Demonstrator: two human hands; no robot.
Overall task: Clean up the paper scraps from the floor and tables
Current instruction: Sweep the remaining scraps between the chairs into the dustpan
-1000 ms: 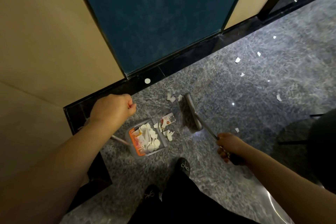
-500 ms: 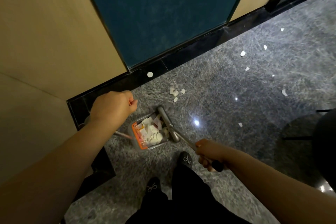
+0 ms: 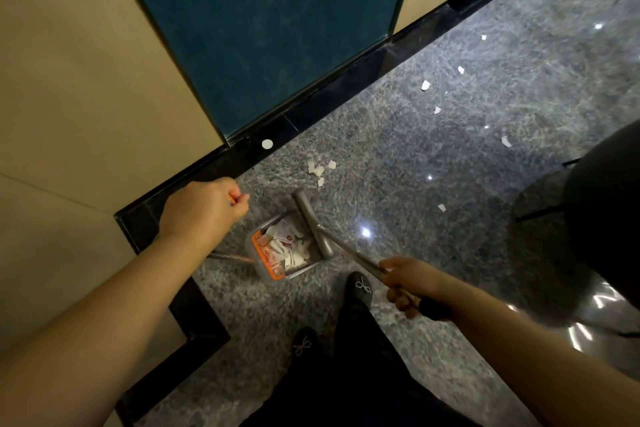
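left hand [image 3: 202, 210] fist closed, probably on the dustpan handle, only an orange bit is seen | right hand [image 3: 408, 282] grips broom [image 3: 313, 225] handle | broom head rests at mouth of dustpan [image 3: 258, 253], between the two hands | scraps [image 3: 294, 250] in the dustpan | more scraps [image 3: 318, 170] on floor [image 3: 398, 156] beyond the broom, near the baseboard [image 3: 311, 114]

no text, label, brand or number can be read anywhere; the orange strip [image 3: 266, 255] along the left edge of the dustpan [image 3: 282, 248] carries small dark marks, but they are too blurred to tell if they are letters
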